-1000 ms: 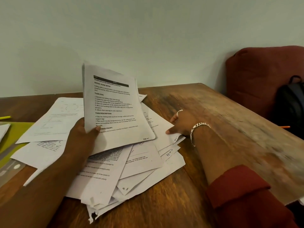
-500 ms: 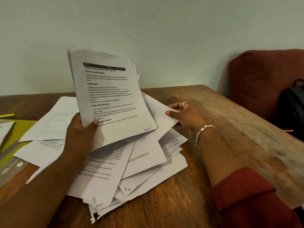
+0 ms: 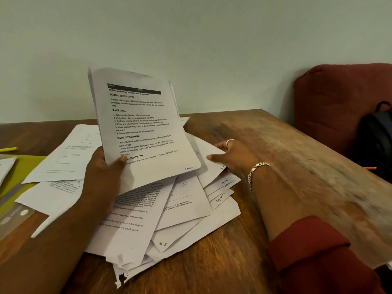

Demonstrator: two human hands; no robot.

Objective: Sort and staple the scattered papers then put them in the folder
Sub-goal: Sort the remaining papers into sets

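My left hand [image 3: 101,168] grips a small bundle of printed sheets [image 3: 146,128] by its lower left corner and holds it tilted up above the table. Below it, several loose white papers [image 3: 182,211] lie scattered and overlapping on the wooden table [image 3: 275,145]. My right hand [image 3: 233,155] pinches the right edge of one sheet [image 3: 210,166] at the right side of the pile, thumb on top, and that edge is raised. A green folder [image 3: 23,168] lies at the left, partly under papers. No stapler shows.
A yellow pen [image 3: 8,149] lies at the far left behind the folder. A clear plastic sleeve [image 3: 12,217] sits at the left table edge. A dark red cushion [image 3: 339,102] and a black bag [image 3: 375,136] stand off the table's right side.
My left hand raised the bundle higher and more upright. My right hand went from resting on the pile's right edge to pinching a sheet there and lifting its edge.
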